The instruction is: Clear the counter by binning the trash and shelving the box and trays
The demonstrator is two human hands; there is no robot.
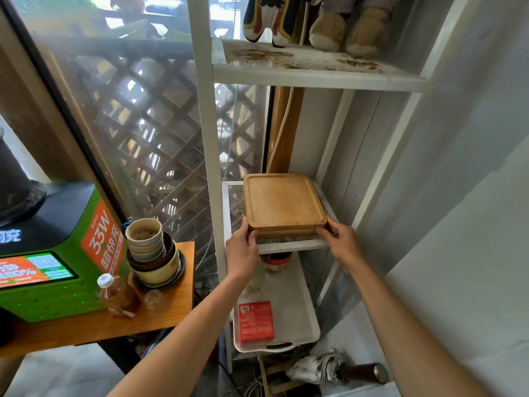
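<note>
The fingers (248, 224) of the left hand (242, 250) curl around the near left corner of a stack of wooden trays (283, 204), and the right hand (342, 242) grips the near right corner the same way, so both hands hold the stack at once. At least two square trays lie in it, one on top of the other; the exact count cannot be told from the edge. The stack rests on the middle mesh shelf (274, 245) of a white metal rack (204, 124).

On the shelf below sits one white plastic tray (297, 325) with one red box (256, 320) lying flat in it, and one small red and white bowl (277, 260) behind. The top shelf carries stuffed toys (340, 27). On the floor by the rack lies one folded umbrella (337, 368).

To the left, the wooden worktop (120, 325) holds one stack of nested bowls (151, 253), one bottle of brown drink (118, 295) with a white cap, and one green charging kiosk (54, 259).
</note>
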